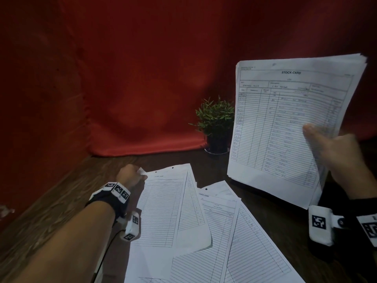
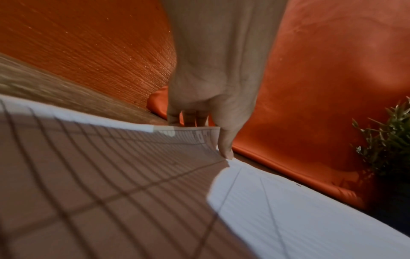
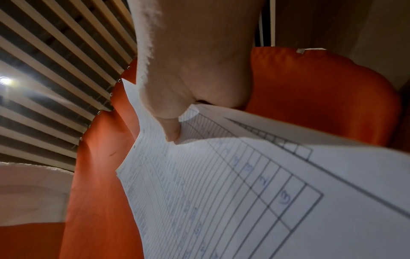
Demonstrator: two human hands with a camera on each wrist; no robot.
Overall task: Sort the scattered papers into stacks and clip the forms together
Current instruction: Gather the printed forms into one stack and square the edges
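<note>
My right hand (image 1: 330, 144) holds a stack of stock card forms (image 1: 285, 123) upright above the table's right side, thumb pressed on the front sheet; the right wrist view shows that thumb (image 3: 170, 129) pinching the forms (image 3: 221, 192). My left hand (image 1: 130, 176) pinches the top left corner of a loose form (image 1: 163, 205) lying on the table. In the left wrist view the fingers (image 2: 224, 140) curl round the lifted corner of that sheet (image 2: 111, 175). More forms (image 1: 234, 237) lie overlapping, fanned across the table in front of me.
A small potted plant (image 1: 216, 123) stands at the back of the dark wooden table (image 1: 51, 201), just left of the held stack. A red cloth backdrop (image 1: 142, 78) hangs behind and drapes onto the table's far edge.
</note>
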